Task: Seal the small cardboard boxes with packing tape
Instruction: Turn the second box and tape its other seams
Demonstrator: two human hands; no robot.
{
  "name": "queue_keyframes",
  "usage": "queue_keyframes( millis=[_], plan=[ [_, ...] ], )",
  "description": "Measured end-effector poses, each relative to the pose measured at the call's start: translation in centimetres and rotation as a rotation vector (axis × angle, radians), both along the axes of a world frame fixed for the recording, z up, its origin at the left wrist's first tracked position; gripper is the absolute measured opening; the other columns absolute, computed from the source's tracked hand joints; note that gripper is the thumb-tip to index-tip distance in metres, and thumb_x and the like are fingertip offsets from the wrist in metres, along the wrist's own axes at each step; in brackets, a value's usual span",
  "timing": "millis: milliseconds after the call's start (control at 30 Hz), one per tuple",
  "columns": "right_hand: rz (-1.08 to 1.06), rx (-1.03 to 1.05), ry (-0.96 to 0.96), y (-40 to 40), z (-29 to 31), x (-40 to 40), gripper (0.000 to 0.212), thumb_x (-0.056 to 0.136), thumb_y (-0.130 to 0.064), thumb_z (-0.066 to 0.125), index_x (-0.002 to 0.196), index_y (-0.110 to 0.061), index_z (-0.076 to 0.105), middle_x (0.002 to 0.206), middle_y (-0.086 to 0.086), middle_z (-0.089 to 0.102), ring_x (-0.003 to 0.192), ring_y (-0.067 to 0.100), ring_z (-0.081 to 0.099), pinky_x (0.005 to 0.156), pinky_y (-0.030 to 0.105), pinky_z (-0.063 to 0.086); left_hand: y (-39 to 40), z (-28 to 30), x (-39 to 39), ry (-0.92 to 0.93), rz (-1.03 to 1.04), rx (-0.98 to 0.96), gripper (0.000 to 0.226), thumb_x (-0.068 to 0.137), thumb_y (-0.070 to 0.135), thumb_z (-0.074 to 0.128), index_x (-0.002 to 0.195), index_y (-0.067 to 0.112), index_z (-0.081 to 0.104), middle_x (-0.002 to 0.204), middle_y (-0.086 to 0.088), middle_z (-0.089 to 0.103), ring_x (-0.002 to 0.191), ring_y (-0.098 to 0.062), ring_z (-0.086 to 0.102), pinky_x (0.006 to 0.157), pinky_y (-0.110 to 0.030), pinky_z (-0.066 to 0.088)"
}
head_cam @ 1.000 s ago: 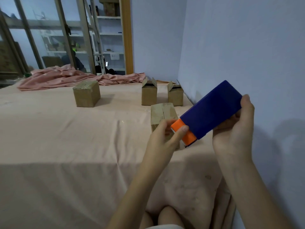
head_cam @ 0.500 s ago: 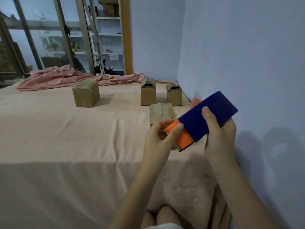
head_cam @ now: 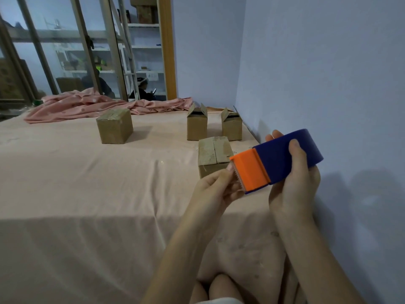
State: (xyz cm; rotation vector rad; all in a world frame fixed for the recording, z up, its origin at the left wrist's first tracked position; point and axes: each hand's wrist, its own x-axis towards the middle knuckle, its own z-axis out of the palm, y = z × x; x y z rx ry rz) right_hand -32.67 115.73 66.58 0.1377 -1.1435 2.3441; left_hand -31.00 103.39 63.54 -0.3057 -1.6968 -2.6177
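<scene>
My right hand [head_cam: 293, 185] grips a blue tape dispenser [head_cam: 285, 156] with an orange cutter end [head_cam: 251, 171], held above the table near the right wall. My left hand [head_cam: 215, 189] pinches at the toothed edge of the orange end. Just behind the dispenser stands a small cardboard box [head_cam: 213, 154] with its top flaps folded shut. Two more small boxes [head_cam: 196, 126] [head_cam: 231, 126] stand farther back with flaps up. Another closed box [head_cam: 114, 126] sits at the back left.
The table [head_cam: 87, 194] is draped in a pale pink cloth. A crumpled pink sheet [head_cam: 87, 105] lies along its far edge. A lilac wall [head_cam: 317, 73] runs close along the right side. Glass doors and shelves stand behind.
The dispenser has come lower and turned, showing more of its orange end. My right hand's grip shifted over the blue body, and my left fingers moved to the toothed edge.
</scene>
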Motion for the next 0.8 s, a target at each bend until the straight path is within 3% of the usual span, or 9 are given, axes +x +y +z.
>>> queue_keyframes(
  millis=[133,333,500,633,800],
  plan=[
    [-0.022,-0.03,-0.014,-0.1,-0.2,-0.1,0.009,0.093,-0.024,0.054,0.099,-0.021,0.059,0.089,-0.004,0.073,0.08,0.01,0.069,0.062,0.022,0.054,1.2,0.5,0.4,0.047,0.125,-0.021,0.04,0.079,0.044,0.055,0.09,0.006,0.064,0.083,-0.016,0.055,0.073,-0.018,0.054,0.073,-0.032,0.05],
    [-0.1,-0.11,-0.058,-0.9,-0.4,0.0,0.018,0.091,-0.023,0.055,0.104,-0.01,0.06,0.079,-0.004,0.073,0.072,0.009,0.069,0.055,0.02,0.052,2.9,0.4,0.0,0.019,0.353,-0.074,0.03,0.097,0.027,0.049,0.075,0.013,0.065,0.071,-0.005,0.064,0.068,-0.015,0.06,0.066,-0.033,0.054],
    [-0.205,-0.155,-0.09,-1.4,-0.3,0.0,0.02,0.09,-0.028,0.058,0.104,-0.015,0.056,0.082,-0.003,0.073,0.072,0.011,0.07,0.053,0.02,0.052,3.1,0.2,-0.5,0.093,0.522,-0.226,0.031,0.097,0.02,0.051,0.069,0.012,0.06,0.056,0.008,0.061,0.054,-0.002,0.057,0.051,-0.018,0.05],
    [-0.244,-0.203,-0.104,-2.2,-0.4,0.1,0.036,0.088,-0.029,0.059,0.117,-0.01,0.051,0.093,0.003,0.071,0.076,0.014,0.07,0.055,0.021,0.052,3.4,-0.2,-0.4,0.222,0.686,-0.321,0.029,0.095,0.014,0.054,0.066,0.017,0.06,0.058,0.009,0.06,0.055,-0.001,0.052,0.052,-0.019,0.045],
    [-0.267,-0.237,-0.123,-2.4,-0.6,-0.7,0.028,0.087,-0.028,0.061,0.111,-0.016,0.051,0.089,-0.001,0.071,0.077,0.014,0.07,0.055,0.021,0.052,3.3,-0.3,-0.2,0.283,0.786,-0.364,0.037,0.094,0.012,0.054,0.062,0.029,0.054,0.055,0.016,0.057,0.055,0.0,0.051,0.05,-0.011,0.038]
  ],
)
